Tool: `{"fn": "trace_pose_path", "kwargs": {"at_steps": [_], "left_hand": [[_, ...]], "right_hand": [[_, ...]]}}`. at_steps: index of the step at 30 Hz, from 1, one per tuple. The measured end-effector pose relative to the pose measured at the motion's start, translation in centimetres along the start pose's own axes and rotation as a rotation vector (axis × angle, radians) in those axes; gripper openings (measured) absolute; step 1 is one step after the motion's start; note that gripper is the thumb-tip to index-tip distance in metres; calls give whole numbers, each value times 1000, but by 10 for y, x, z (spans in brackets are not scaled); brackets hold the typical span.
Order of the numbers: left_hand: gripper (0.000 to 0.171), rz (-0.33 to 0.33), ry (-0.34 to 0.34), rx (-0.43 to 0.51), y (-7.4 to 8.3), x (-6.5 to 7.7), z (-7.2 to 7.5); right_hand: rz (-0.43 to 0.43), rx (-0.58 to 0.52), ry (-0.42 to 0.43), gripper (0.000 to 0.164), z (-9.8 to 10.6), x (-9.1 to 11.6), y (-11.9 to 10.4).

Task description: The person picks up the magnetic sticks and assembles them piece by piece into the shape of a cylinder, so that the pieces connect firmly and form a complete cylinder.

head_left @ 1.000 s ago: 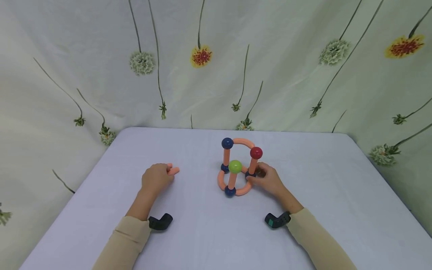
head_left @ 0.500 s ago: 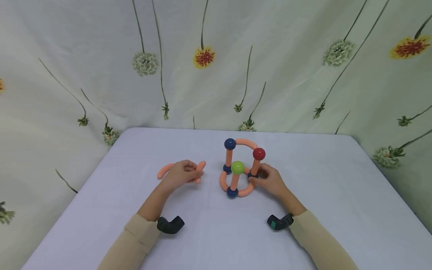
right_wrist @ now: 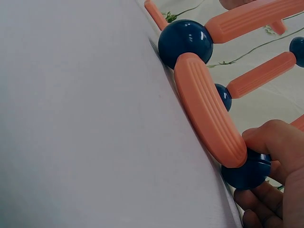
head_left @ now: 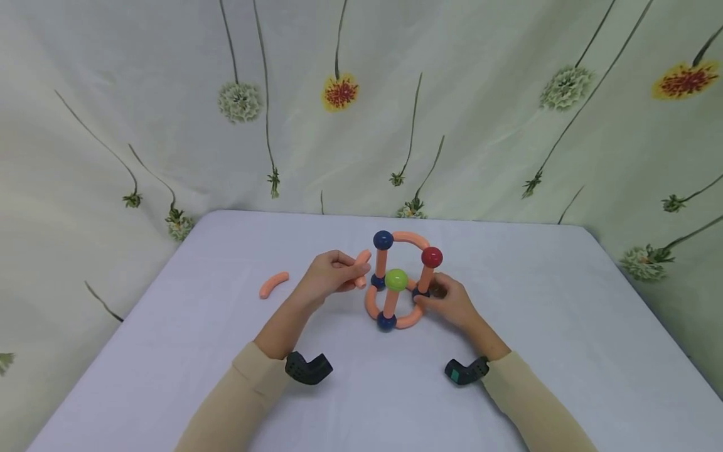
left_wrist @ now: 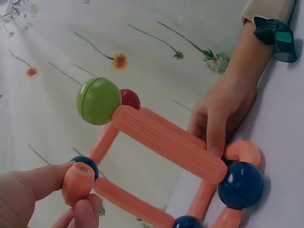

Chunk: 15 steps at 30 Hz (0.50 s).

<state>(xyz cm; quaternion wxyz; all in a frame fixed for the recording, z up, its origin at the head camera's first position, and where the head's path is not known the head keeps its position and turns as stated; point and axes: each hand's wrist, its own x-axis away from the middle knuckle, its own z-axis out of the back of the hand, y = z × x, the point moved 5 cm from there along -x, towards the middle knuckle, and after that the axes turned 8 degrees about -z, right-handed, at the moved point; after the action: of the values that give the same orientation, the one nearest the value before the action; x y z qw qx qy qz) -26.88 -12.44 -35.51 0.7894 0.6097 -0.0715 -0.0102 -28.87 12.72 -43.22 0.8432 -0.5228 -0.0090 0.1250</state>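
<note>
My left hand [head_left: 333, 274] pinches a curved orange magnetic rod [head_left: 362, 258] between thumb and fingers, just left of a frame of orange rods and balls. In the left wrist view the rod [left_wrist: 79, 183] appears nearly end-on, a small metal disc in its tip. My right hand [head_left: 449, 301] grips a dark blue ball [right_wrist: 247, 170] at the frame's right base corner. Three uprights rise from the ring of curved rods. They carry a blue ball [head_left: 383, 240], a red ball [head_left: 432, 257] and a green ball [head_left: 396, 280]. A curved rod [head_left: 410, 237] links the blue and red tops.
Another curved orange rod [head_left: 273, 284] lies on the white-covered table [head_left: 361, 402], left of the frame. A flower-printed cloth [head_left: 486, 113] hangs behind the table. Each wrist wears a dark camera band, such as the left band [head_left: 308, 368].
My left hand has carried the curved rod rightward from the table's left side to beside the frame, leaving another rod behind. My right hand keeps its hold on the blue ball.
</note>
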Motion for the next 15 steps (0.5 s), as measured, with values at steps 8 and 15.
{"fn": "trace_pose_path", "kwargs": {"at_steps": [8,15], "left_hand": [[45,-12,56,-11,11,-2,-4],[46,-5,70,-12,16,-1,-8]], "right_hand": [[-16,27,2,29,0,-1,3],[-29,1,-11,30,0,-1,4]]}}
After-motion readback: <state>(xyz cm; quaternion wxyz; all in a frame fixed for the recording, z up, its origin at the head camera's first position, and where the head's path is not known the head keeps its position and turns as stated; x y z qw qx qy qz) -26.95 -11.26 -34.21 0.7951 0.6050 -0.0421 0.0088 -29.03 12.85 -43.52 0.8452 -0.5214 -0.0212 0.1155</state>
